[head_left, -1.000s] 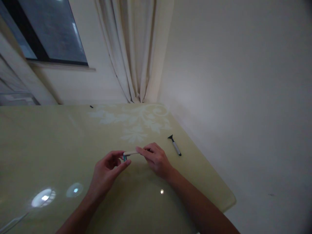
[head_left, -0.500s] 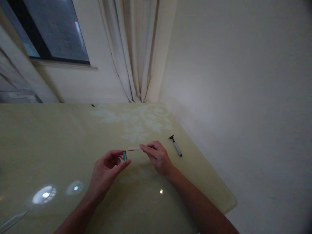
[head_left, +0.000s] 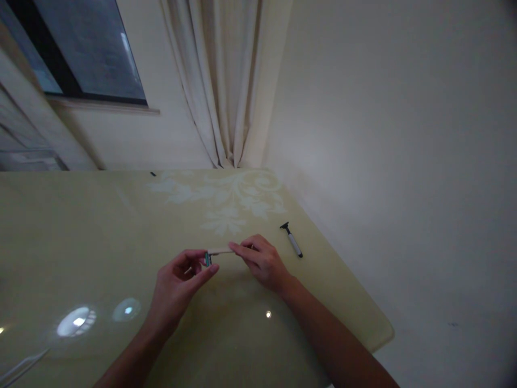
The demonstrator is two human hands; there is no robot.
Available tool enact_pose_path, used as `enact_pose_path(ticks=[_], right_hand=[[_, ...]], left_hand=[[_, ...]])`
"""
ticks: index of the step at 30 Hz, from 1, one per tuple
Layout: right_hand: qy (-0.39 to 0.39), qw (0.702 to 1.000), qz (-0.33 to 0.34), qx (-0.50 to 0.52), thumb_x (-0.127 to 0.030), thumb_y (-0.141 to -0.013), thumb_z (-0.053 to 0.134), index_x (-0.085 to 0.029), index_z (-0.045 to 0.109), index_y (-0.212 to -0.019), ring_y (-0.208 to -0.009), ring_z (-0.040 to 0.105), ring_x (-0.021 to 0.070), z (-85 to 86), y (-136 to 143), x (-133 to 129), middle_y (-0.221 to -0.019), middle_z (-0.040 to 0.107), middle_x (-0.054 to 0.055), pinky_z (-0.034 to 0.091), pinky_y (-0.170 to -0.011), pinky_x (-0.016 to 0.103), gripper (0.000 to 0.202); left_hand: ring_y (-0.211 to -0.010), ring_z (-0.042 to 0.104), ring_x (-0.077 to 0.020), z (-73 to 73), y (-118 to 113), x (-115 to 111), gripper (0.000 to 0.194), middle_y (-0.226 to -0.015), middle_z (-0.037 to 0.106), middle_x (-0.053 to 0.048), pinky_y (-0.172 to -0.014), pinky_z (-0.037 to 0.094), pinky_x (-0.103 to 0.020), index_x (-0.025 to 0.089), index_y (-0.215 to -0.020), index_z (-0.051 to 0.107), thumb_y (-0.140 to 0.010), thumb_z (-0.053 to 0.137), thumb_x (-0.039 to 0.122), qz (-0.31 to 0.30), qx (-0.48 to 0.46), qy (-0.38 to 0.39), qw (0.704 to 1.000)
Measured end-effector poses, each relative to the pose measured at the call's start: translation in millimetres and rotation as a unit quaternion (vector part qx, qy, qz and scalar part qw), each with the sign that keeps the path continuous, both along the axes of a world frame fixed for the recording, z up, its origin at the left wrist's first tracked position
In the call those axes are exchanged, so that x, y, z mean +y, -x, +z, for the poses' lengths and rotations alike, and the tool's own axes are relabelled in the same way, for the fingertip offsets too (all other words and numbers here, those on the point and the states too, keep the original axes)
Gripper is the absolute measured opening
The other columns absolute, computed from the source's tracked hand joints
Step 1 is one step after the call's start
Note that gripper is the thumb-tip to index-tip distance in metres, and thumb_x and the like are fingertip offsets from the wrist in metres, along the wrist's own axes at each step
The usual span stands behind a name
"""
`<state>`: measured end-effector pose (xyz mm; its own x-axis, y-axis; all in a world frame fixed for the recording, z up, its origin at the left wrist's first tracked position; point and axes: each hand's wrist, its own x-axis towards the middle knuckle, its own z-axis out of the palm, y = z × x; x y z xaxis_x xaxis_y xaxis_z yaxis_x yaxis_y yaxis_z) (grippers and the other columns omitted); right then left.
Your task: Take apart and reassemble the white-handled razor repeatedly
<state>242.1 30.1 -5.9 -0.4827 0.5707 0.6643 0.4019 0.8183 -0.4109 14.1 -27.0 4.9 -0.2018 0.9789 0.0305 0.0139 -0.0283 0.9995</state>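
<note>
My left hand point(head_left: 175, 288) pinches a small teal-and-black razor cartridge point(head_left: 208, 260) between thumb and fingertips, just above the table. From the right, my right hand point(head_left: 262, 261) grips a slim cream-coloured stick point(head_left: 220, 251), held nearly level. Its far end meets the upper part of the cartridge; whether that end bears bristles is too small to tell. Right of my right hand, a razor handle point(head_left: 293, 241) with a black head and grey grip lies on the table.
The pale green glossy table point(head_left: 100, 231) has a rounded right corner beside the wall point(head_left: 383, 161). Near its back edge lies a small black piece point(head_left: 153, 174). A curtain point(head_left: 226, 81) hangs behind. Lamp reflections show on the tabletop.
The cream-coloured stick has moved slightly left and down, from a gap beside the razor cartridge to its upper edge. My left hand has barely shifted, and both grips are unchanged.
</note>
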Motion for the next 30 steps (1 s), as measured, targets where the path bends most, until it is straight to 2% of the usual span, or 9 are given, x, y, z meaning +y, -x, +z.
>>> enact_pose_path(ticks=[5,9,30], right_hand=[[0.024,0.999,-0.013,-0.019,-0.023,-0.107,0.055,-0.028,0.068,-0.142,-0.088,0.062,0.0172,4.3,-5.7,3.3,-0.095,0.07,0.007,0.051,-0.081,0.029,0.037],[0.015,0.999,-0.006,-0.043,-0.023,-0.107,0.055,-0.028,0.068,-0.141,-0.088,0.061,0.0174,7.2,-4.4,0.2,-0.096,0.071,0.008,0.051,-0.081,0.029,0.037],[-0.014,0.999,-0.008,-0.037,-0.022,-0.108,0.053,-0.023,0.071,-0.138,-0.088,0.06,0.0176,9.1,-1.9,-2.4,-0.095,0.07,0.008,0.051,-0.08,0.029,0.035]], left_hand=[[-0.062,0.058,-0.0136,2.8,-2.3,1.1,0.044,-0.067,0.064,0.001,-0.06,0.049,-0.025,0.018,-0.091,0.077,-0.061,0.094,0.045,-0.005,0.006,0.008,1.0],[-0.063,0.057,-0.0135,-0.4,-1.9,2.4,0.044,-0.07,0.065,0.001,-0.06,0.048,-0.025,0.018,-0.091,0.077,-0.061,0.094,0.045,-0.008,0.006,0.005,1.0],[-0.066,0.059,-0.0137,-12.2,1.6,2.5,0.041,-0.074,0.066,0.0,-0.061,0.048,-0.024,0.019,-0.094,0.074,-0.066,0.093,0.043,-0.03,0.044,-0.011,0.999]])
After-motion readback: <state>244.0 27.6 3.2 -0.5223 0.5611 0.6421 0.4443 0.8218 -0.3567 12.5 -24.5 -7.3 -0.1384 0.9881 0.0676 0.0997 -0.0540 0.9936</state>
